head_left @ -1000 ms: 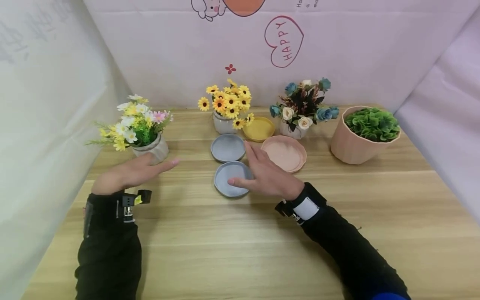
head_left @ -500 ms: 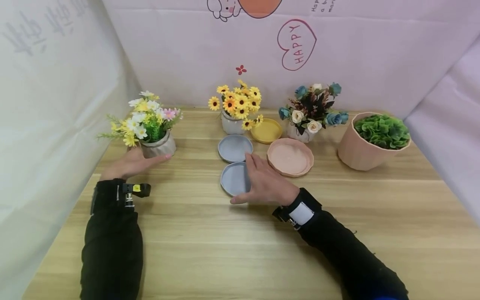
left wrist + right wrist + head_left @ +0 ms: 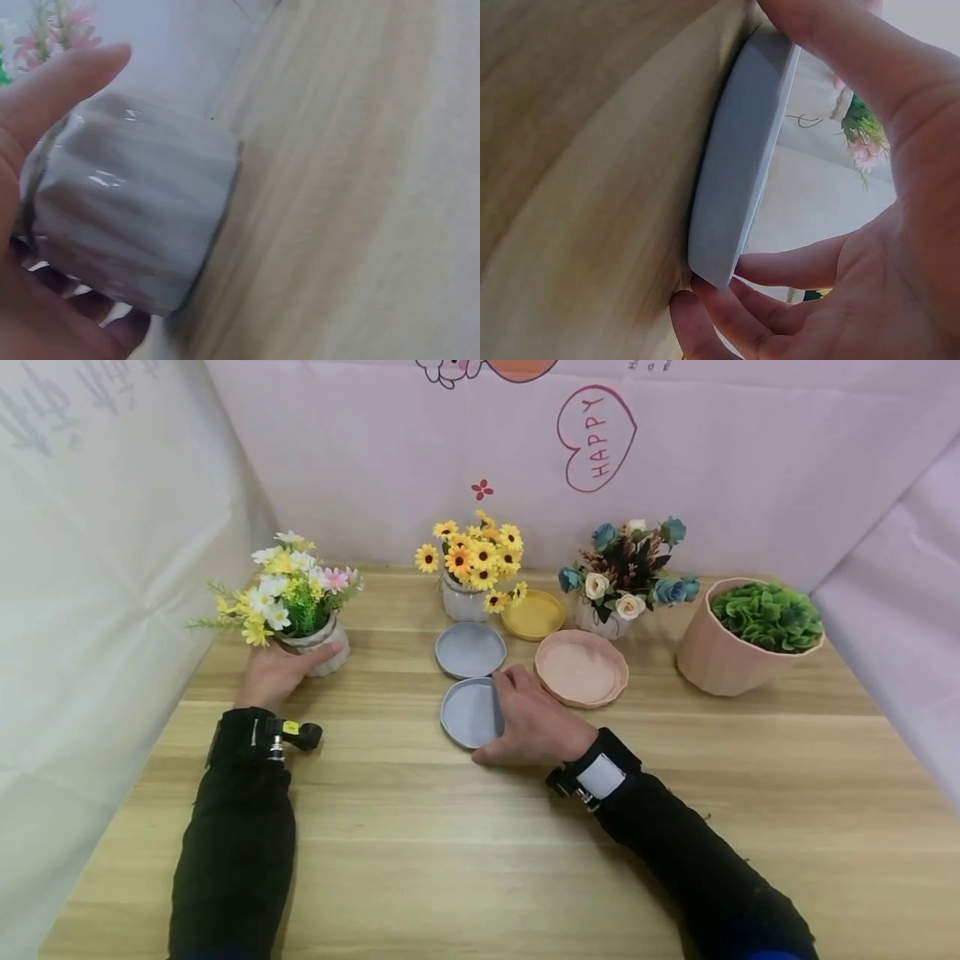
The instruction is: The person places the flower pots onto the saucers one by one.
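Note:
At the left, a grey pot [image 3: 327,652] holds white, yellow and pink artificial flowers [image 3: 288,589]. My left hand [image 3: 276,675] grips this flower pot, thumb across the near side and fingers round the far side; the left wrist view shows the pot [image 3: 135,202] between them, its base by the tabletop. Nearer the middle, my right hand [image 3: 538,720] holds the front blue-grey saucer [image 3: 467,714] by its right side. In the right wrist view, thumb and fingertips span the saucer [image 3: 735,165] at opposite edges, and it lies low on the wood.
Behind the held saucer lies a second blue-grey saucer [image 3: 470,649]. Nearby are a yellow saucer [image 3: 534,616] and a pink one [image 3: 581,668]. Pots of yellow flowers [image 3: 465,602] and blue-and-cream roses [image 3: 600,620] stand behind; a pink planter [image 3: 712,647] with green leaves is at right.
My left hand has moved in from in front of the flower pot and closed round it. My right hand has come down from above the front saucer to grasp its edge.

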`<state>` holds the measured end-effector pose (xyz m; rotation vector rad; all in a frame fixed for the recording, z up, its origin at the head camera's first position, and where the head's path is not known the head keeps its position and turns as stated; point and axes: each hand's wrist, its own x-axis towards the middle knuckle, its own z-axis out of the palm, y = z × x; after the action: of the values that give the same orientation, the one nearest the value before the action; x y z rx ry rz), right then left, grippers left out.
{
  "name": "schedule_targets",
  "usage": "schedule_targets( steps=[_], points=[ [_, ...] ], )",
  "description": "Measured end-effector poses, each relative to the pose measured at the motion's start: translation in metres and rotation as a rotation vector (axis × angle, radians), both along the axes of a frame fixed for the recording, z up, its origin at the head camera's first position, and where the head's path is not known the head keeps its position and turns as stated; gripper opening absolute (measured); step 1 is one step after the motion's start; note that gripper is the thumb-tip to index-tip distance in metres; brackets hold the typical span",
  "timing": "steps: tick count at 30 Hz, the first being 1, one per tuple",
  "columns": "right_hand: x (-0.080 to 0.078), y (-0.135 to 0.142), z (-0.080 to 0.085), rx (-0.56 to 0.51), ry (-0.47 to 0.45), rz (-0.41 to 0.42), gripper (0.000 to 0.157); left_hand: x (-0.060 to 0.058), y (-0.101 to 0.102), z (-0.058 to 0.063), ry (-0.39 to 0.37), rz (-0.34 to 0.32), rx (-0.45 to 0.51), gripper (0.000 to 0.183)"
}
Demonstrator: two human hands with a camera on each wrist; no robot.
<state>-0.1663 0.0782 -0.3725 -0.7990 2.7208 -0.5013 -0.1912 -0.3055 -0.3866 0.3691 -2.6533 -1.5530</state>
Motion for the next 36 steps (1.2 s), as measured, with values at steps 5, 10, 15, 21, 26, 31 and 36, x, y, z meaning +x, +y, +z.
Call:
schedule_targets(
  steps=[5,10,15,21,26,31,36],
  points=[
    [-0.0027,0.0026,0.0003,-0.006,0.017,-0.006,0.116,-0.0021,0.0066,-0.0049,0.061,0.066,0.062,0.119],
    [-0.0019,0.0028,-0.0018,0.016,0.020,-0.017,0.118,-0.0021,0.0074,-0.0058,0.074,0.080,0.067,0.118],
    [-0.0016,0.0008,-0.0032,0.011,0.057,-0.023,0.115,-0.0039,0.0057,-0.0052,0.089,0.085,0.067,0.117],
    [-0.0021,0.0013,-0.0035,0.012,0.044,-0.020,0.113,-0.0049,0.0069,-0.0063,0.094,0.097,0.079,0.118],
    [-0.0021,0.0015,-0.0045,0.018,0.044,-0.019,0.113,-0.0036,0.0072,-0.0058,0.085,0.105,0.082,0.120],
    [-0.0029,0.0020,-0.0048,0.020,0.053,-0.014,0.114,-0.0033,0.0080,-0.0046,0.066,0.117,0.095,0.122],
    [-0.0029,0.0020,-0.0049,0.017,0.055,-0.009,0.114,-0.0022,0.0095,-0.0031,0.066,0.132,0.133,0.121]
  ],
)
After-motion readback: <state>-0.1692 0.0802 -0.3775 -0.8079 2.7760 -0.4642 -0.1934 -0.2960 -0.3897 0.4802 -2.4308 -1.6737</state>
